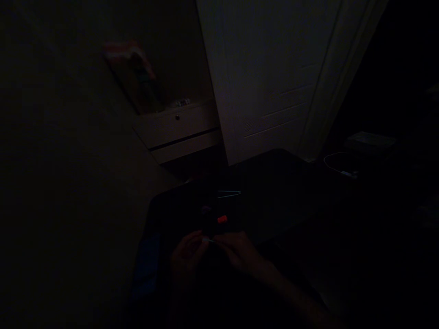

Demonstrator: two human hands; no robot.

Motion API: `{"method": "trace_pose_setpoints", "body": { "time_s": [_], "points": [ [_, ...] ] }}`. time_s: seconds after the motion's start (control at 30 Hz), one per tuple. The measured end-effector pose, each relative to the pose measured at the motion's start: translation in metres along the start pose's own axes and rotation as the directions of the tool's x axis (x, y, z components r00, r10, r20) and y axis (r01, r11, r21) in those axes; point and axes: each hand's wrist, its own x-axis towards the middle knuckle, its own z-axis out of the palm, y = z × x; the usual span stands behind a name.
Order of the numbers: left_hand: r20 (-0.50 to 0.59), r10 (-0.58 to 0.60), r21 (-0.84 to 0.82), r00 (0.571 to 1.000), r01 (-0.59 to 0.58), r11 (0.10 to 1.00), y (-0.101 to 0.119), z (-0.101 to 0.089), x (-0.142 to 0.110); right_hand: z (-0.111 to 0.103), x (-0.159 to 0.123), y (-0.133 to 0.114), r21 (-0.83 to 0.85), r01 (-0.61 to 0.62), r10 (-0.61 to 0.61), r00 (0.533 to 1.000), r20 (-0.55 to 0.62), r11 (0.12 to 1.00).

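The room is very dark. At the near side of a dark table (274, 192), my left hand (188, 256) is closed, thumb and fingertips pinching one end of a short, thin, pale strip (208, 240). My right hand (238, 249) is closed at the strip's other end. What kind of thing the strip is, I cannot make out. Just beyond my hands lies a small, bright red-orange block-like object (222, 219). Left of it sits a dim purplish lump (206, 209). Farther back, two slim pale rods (229, 194) meet in a narrow V.
A blue flat object (147, 265) is at the table's left edge. Behind stand a drawer unit (178, 128) with things on top and a pale panelled door (270, 82). A white cable (331, 157) curls at the right, near a pale flat box-like object (370, 139).
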Motion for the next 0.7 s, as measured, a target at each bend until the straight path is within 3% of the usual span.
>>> {"method": "trace_pose_setpoints", "body": {
  "time_s": [0.43,0.7],
  "points": [
    [-0.058,-0.023,-0.102,0.998,0.017,0.995,-0.0052,-0.0005,0.0036,-0.0027,0.0024,-0.0026,0.058,-0.035,0.036,0.999,-0.020,0.998],
    [-0.145,0.014,-0.036,0.989,-0.019,0.999,-0.0024,0.0009,0.0013,0.0002,-0.0018,0.0041,0.063,-0.061,0.065,0.995,-0.073,0.996]
  ]
}}
